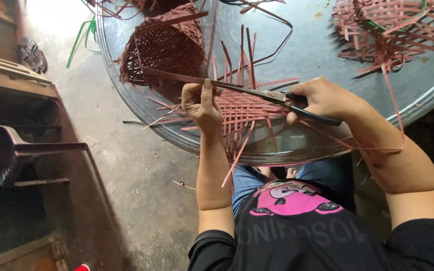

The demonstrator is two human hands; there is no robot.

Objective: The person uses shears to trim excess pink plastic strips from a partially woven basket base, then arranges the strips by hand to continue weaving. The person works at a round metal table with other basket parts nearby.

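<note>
Reddish-brown plastic strips make up a flat woven mat [242, 113] at centre frame, lying on the near edge of the round grey metal worktop [317, 45]. Loose strip ends stick up and out from the weave; several hang over the worktop rim toward the person's lap.

Left hand [202, 103], centre frame: grip closed, thumb up, pinching one long strip [177, 77] that runs off to the upper left across the worktop. Hand sits at the mat's left edge.

Right hand [322, 100], right of centre: grip closed around the dark handles of a pair of scissors [272, 95]. Blades point left toward the left hand, lying along the held strip and reaching it just beside the left thumb. Cannot tell whether the blades are parted.

Upper left of the mat: a dome-shaped woven basket [164, 47] of the same strips, resting on the worktop. Top right of frame: another flat, partly woven piece [388, 30], well apart from the hands. One thin strip loops from it down past the right forearm.

Left side of frame: concrete floor [126, 165] with a few strip offcuts, green strips [81, 32] near the worktop's upper left edge, a pair of sandals [31, 55] at far upper left, a dark plastic chair [11, 150] at left.
</note>
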